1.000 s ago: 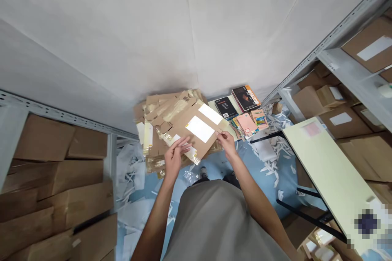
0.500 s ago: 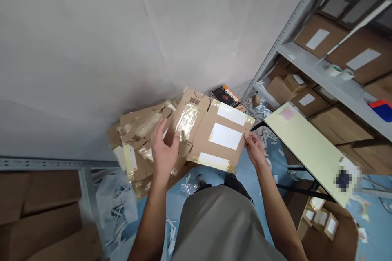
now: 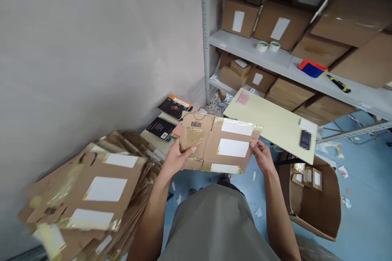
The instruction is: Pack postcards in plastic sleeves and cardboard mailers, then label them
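A flattened cardboard box (image 3: 211, 147) with clear tape, a barcode and white labels is held out in front of my body. My left hand (image 3: 177, 158) grips its left end, thumb on top and fingers hidden underneath. At the right edge, my right hand (image 3: 261, 153) pinches the cardboard between thumb and fingers. To the left lies a stack of flattened cardboard boxes (image 3: 73, 187), taped and labelled like the held one.
A pale green table (image 3: 272, 126) stands ahead right, before a metal shelf (image 3: 251, 51) with boxes, tape rolls (image 3: 268, 46) and a yellow-black cutter (image 3: 339, 84). An open carton (image 3: 315, 208) holds small boxes. Books (image 3: 167, 116) lie by the wall. Paper scraps litter the blue floor.
My view has swung right, bringing more of the shelf into sight. My left hand, loosely spread beside the cardboard before, now grips its left end. The right hand keeps its hold.
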### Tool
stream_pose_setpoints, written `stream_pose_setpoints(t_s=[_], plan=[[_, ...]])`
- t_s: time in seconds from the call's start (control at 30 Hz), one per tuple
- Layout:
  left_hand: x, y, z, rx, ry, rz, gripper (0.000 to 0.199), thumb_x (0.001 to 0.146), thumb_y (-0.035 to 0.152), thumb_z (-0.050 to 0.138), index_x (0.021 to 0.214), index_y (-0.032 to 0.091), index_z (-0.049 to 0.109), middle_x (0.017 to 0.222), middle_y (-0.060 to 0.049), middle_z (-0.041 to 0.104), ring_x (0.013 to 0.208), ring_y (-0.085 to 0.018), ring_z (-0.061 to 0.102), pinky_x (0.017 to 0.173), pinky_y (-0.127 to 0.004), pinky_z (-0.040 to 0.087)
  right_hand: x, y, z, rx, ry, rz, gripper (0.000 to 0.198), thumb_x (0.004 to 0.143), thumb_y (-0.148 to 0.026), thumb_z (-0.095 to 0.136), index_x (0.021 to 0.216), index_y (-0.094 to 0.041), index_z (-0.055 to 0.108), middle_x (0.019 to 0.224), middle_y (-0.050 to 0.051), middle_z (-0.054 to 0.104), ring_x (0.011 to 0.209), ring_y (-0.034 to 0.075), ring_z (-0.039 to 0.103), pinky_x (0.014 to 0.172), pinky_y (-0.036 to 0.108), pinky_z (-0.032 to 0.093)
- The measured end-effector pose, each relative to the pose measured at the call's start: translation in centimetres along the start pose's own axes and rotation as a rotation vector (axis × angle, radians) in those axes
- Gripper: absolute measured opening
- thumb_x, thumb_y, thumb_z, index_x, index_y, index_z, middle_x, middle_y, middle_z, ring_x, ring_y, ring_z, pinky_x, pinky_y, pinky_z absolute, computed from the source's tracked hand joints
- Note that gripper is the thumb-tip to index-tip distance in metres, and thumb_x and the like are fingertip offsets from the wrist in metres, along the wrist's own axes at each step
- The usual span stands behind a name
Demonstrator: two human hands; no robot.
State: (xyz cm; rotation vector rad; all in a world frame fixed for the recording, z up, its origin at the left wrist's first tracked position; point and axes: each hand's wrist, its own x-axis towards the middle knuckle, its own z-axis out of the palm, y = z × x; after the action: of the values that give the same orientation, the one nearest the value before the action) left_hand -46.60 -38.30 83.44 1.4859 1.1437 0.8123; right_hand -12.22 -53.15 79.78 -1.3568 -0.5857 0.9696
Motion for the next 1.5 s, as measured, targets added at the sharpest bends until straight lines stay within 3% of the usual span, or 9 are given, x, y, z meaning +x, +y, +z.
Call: stream_pose_setpoints(t_s=[0.13,0.33,0.5,0.67,0.87,0.97,1.17,1.33,1.5], plan=[[4.2,1.2,7.9,-0.043,-0.09,-0.02,0.069,0.075,0.057,0.091,0.13,0.02,0.071,0.134,-0.015,0.08,0.126,-0.037,0.076,0.11,-0.051,0.061,2.8,-2.3,-6.5,-0.031,0.041,-0.028,0.05,0.077,-0.065,0.094,0.108,-0.028,0.083,0.115,0.008,0.086,0.11,0.034,0.077,0.098,0.047,0.061],[9.0,3.7,19.5,-0.152,-0.166,-0.065,0.072,0.073,0.062,0.094,0.126,0.02,0.071,0.134,-0.016,0.08,0.126,-0.037,0.076,0.11,-0.052,0.062,6.5,-4.4,-16.0,-0.051,0.164,-0.084,0.045,0.082,-0.063,0.092,0.108,-0.027,0.084,0.114,0.008,0.086,0.11,0.033,0.078,0.104,0.048,0.059],[12.8,4.9,25.9,-0.177,-0.165,-0.071,0.076,0.072,0.071,0.092,0.124,0.02,0.072,0.134,-0.017,0.08,0.127,-0.037,0.076,0.112,-0.053,0.061,8.5,-5.0,-21.1,-0.071,0.207,-0.059,0.045,0.081,-0.064,0.092,0.105,-0.027,0.084,0.11,0.008,0.086,0.106,0.033,0.078,0.101,0.047,0.059],[17.7,4.2,29.7,-0.093,-0.242,-0.068,0.075,0.075,0.073,0.089,0.125,0.02,0.073,0.131,-0.016,0.082,0.125,-0.036,0.076,0.11,-0.051,0.062,10.9,-4.7,-23.3,-0.099,0.262,-0.043,0.04,0.086,-0.062,0.089,0.107,-0.028,0.082,0.115,0.007,0.085,0.107,0.032,0.076,0.105,0.047,0.058],[26.2,2.6,35.4,-0.108,-0.372,-0.079,0.075,0.068,0.073,0.092,0.116,0.017,0.076,0.123,-0.016,0.084,0.118,-0.036,0.078,0.108,-0.051,0.062,15.4,-4.7,-24.9,-0.168,0.379,-0.045,0.045,0.086,-0.061,0.088,0.113,-0.026,0.077,0.113,0.007,0.084,0.107,0.031,0.075,0.101,0.046,0.059],[30.4,1.9,38.0,-0.088,-0.465,-0.046,0.068,0.065,0.07,0.094,0.106,0.018,0.078,0.112,-0.015,0.085,0.109,-0.033,0.08,0.104,-0.048,0.063,17.7,-4.6,-25.7,-0.253,0.448,-0.065,0.039,0.089,-0.06,0.085,0.104,-0.024,0.076,0.105,0.007,0.083,0.1,0.029,0.075,0.097,0.045,0.06],[36.7,-0.3,41.1,0.036,-0.543,0.045,0.05,0.077,0.067,0.087,0.089,0.02,0.077,0.098,-0.012,0.084,0.101,-0.033,0.079,0.096,-0.047,0.064,21.8,-2.7,-26.9,-0.357,0.553,-0.066,0.043,0.09,-0.063,0.081,0.103,-0.023,0.074,0.109,0.011,0.082,0.106,0.032,0.077,0.102,0.05,0.061],[40.1,-3.0,43.6,0.044,-0.547,0.164,0.046,0.086,0.05,0.081,0.12,0.02,0.074,0.128,-0.015,0.079,0.125,-0.033,0.073,0.114,-0.052,0.056,24.9,-0.6,-27.3,-0.391,0.625,-0.007,0.047,0.088,-0.07,0.076,0.099,-0.025,0.07,0.106,0.012,0.081,0.108,0.032,0.077,0.105,0.056,0.062],[41.1,-5.1,46.1,-0.005,-0.623,0.069,0.059,0.078,0.023,0.074,0.136,0.022,0.063,0.143,-0.014,0.069,0.141,-0.031,0.064,0.123,-0.052,0.05,27.1,-0.3,-27.9,-0.372,0.529,0.0,0.042,0.095,-0.064,0.07,0.11,-0.024,0.07,0.121,0.014,0.081,0.12,0.032,0.075,0.11,0.054,0.061]])
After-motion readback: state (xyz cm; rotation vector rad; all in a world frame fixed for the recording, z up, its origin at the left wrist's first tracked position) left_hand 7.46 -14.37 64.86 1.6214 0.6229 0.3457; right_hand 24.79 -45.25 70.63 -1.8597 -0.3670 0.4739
